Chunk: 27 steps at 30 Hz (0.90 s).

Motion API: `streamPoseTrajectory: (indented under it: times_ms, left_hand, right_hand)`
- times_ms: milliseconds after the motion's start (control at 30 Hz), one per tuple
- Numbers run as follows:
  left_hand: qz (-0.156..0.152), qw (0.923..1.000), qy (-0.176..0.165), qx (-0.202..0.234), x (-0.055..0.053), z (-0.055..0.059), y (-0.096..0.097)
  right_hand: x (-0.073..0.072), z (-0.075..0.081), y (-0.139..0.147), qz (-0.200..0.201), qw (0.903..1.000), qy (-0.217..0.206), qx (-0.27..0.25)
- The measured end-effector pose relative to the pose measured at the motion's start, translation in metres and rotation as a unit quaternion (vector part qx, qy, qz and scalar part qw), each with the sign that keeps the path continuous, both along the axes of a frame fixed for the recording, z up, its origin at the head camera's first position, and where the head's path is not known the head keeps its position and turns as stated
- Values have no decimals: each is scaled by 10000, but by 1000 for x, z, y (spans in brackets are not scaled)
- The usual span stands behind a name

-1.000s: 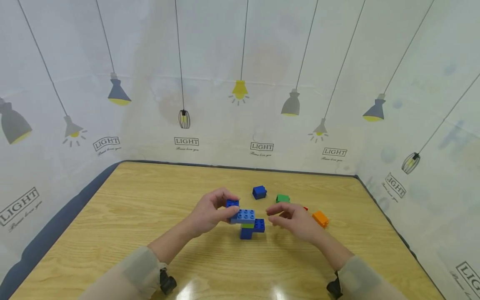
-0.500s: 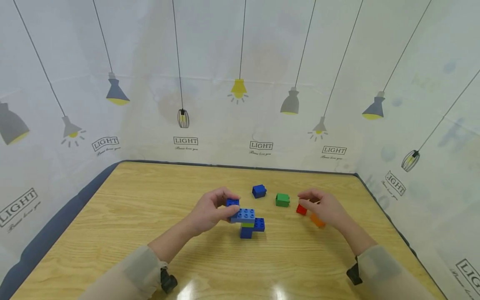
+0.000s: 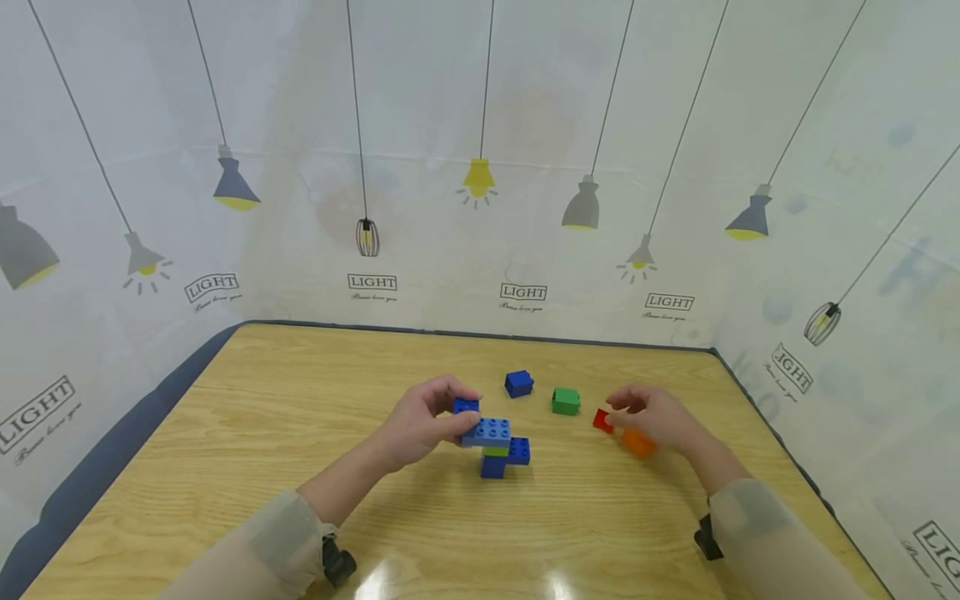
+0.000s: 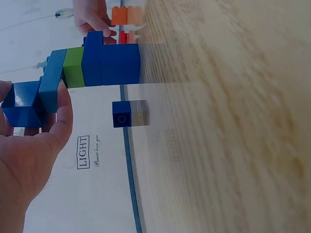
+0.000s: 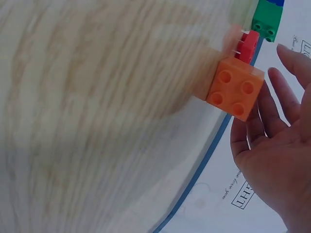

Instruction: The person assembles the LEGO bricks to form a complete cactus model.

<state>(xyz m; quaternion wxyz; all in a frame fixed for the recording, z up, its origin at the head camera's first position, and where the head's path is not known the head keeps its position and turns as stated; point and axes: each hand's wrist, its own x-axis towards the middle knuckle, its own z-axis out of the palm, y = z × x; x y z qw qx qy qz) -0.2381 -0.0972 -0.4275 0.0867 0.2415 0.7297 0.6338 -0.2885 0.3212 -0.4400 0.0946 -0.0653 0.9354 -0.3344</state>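
left hand (image 3: 420, 429) pinching the brick stack (image 3: 491, 432) at its top, right hand (image 3: 660, 417) loosely spread beside red brick (image 3: 602, 420) and orange brick (image 3: 637, 443), stack between them

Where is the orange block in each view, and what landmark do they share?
Head: orange block right of centre, below the middle, partly hidden by the right hand.
Left wrist: orange block near the top edge, left of centre.
Right wrist: orange block right of centre, above the middle, studs showing.
Shared landmark: red block, close by in all three.
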Motion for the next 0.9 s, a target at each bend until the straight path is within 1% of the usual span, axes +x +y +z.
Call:
streamPoseTrajectory:
  times_ms: [100,300,400,600,767,900]
  left_hand:
    - [-2,10000,-3,-9,0,0,0]
    - [-1,10000,-38,-1,0,0,0]
    - [-2,10000,-42,9,0,0,0]
    - [11,10000,-30,16,0,0,-1]
    - [6,10000,-18,23,0,1,0]
    - [-10,10000,-15,25,0,0,-1]
  right_hand:
    - [-4,-5,1,27,9999,-102,16]
    - [-8,-10,-2,213,9997,36,130]
    - [-9,-12,-3,211,9996,38,172]
    - [-11,-13,-5,266,9995,-49,147]
    - [-13,-14,-5,197,9996,-127,147]
    - [-10,-13,-7,152,9999,-14,24]
